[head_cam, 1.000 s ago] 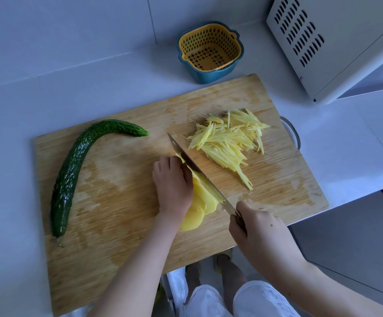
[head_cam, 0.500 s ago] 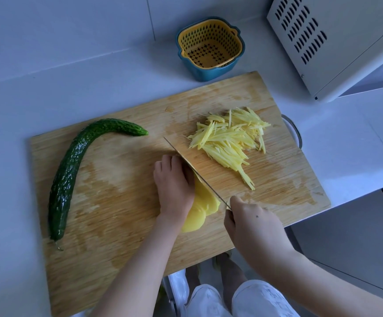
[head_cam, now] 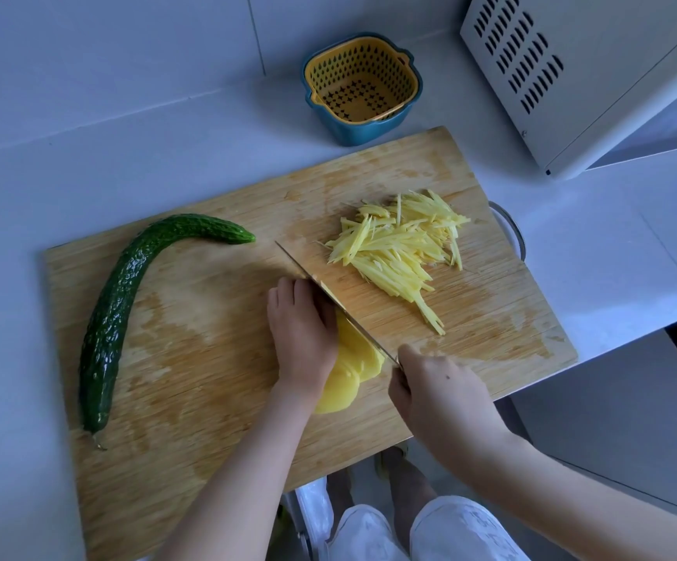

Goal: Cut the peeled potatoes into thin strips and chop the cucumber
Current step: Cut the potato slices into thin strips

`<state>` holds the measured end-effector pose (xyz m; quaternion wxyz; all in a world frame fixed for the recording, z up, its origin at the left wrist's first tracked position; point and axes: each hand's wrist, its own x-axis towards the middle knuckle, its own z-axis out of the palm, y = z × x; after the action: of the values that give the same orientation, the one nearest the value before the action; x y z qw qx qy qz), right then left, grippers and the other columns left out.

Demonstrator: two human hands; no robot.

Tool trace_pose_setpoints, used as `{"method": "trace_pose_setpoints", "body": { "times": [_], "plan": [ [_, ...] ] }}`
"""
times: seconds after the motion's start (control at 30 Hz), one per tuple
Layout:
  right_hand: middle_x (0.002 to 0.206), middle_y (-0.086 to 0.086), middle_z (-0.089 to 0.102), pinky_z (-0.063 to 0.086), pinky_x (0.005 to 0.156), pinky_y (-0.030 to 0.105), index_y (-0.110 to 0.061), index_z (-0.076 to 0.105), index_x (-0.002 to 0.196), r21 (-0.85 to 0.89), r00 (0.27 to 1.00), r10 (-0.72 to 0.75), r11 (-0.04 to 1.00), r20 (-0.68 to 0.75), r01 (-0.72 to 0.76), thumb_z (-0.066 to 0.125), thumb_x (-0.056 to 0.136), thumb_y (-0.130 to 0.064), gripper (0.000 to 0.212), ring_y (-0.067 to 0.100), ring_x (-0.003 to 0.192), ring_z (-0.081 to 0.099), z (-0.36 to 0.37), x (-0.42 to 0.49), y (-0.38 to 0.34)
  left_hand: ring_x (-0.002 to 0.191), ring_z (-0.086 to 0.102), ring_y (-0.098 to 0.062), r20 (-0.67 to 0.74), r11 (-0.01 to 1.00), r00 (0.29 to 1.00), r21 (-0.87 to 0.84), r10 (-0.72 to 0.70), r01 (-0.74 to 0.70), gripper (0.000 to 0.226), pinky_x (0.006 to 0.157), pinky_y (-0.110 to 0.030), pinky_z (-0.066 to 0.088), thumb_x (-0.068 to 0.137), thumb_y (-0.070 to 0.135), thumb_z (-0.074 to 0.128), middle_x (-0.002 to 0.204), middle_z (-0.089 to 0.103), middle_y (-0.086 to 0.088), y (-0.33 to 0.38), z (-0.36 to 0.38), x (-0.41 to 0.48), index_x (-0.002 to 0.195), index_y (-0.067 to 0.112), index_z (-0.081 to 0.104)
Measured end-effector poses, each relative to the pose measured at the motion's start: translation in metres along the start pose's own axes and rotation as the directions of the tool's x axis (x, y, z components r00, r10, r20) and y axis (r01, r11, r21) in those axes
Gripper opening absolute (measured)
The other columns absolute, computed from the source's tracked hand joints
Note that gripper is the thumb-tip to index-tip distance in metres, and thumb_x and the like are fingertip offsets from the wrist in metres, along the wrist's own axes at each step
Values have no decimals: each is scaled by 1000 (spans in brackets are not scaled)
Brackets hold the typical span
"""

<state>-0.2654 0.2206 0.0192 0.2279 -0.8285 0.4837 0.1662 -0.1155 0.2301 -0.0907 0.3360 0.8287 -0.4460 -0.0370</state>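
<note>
A wooden cutting board (head_cam: pixel 207 358) lies on the counter. My left hand (head_cam: pixel 302 334) presses down on a fanned stack of yellow potato slices (head_cam: pixel 353 366) near the board's middle. My right hand (head_cam: pixel 435 392) grips the handle of a knife (head_cam: pixel 328 295), whose blade runs diagonally along my left knuckles, edge down on the slices. A pile of thin potato strips (head_cam: pixel 401 249) lies to the right of the blade. A whole curved cucumber (head_cam: pixel 126 301) rests on the board's left side.
A yellow strainer basket in a blue bowl (head_cam: pixel 363 89) stands behind the board. A white appliance (head_cam: pixel 587 70) fills the back right corner. The counter's edge drops off at the right, close to the board's metal handle (head_cam: pixel 510 232).
The blade, tilted and showing its flat side a second ago, now stands edge-on against my left knuckles. My right hand has shifted slightly left with it. Cucumber and strips stay put.
</note>
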Motion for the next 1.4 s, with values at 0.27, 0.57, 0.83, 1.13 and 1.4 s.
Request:
{"method": "trace_pose_setpoints", "body": {
  "times": [0.27, 0.57, 0.83, 1.13, 1.4],
  "plan": [
    [56, -2, 34, 21, 43, 26, -15, 32, 80, 52, 997, -23, 998, -80, 27, 34, 96, -26, 20, 19, 48, 33, 4, -3, 0, 74, 47, -27, -19, 1000, 1000, -10, -4, 4, 11, 69, -29, 34, 78, -5, 61, 79, 53, -14, 5, -5, -1, 79, 4, 55],
    [58, -3, 34, 26, 43, 27, -14, 32, 81, 46, 999, -15, 999, -35, 16, 34, 97, -23, 18, 18, 50, 36, 12, 15, -1, 73, 48, -31, -37, 1000, 999, 3, 15, -15, 7, 67, -27, 26, 80, -6, 58, 81, 53, -18, 3, -4, -3, 81, 1, 55],
    [58, -3, 34, 21, 43, 25, -19, 27, 75, 28, 1000, 0, 1000, -23, 0, 32, 97, -26, 24, 13, 47, 30, 7, -31, 10, 78, 50, -33, -2, 999, 999, 10, -35, 35, 11, 72, -21, 25, 77, -8, 61, 81, 54, -17, 4, -4, -1, 80, 2, 56],
    [58, -1, 36, 25, 45, 29, -13, 33, 77, 132, 996, -21, 991, -92, 33, 38, 95, -22, 21, 23, 54, 38, 10, 2, 1, 74, 48, -31, -46, 1000, 999, 1, 16, -16, 8, 69, -24, 25, 82, -5, 52, 81, 53, -16, 4, -4, -3, 79, 2, 55],
    [59, -2, 34, 22, 43, 25, -19, 28, 73, 49, 1000, 3, 999, -26, -2, 33, 97, -24, 26, 18, 51, 36, 14, -22, 7, 75, 50, -33, -31, 1000, 1000, 15, -1, 1, 13, 69, -30, 31, 77, -11, 56, 83, 55, -18, 4, -3, -3, 82, 1, 56]
  ]
}}
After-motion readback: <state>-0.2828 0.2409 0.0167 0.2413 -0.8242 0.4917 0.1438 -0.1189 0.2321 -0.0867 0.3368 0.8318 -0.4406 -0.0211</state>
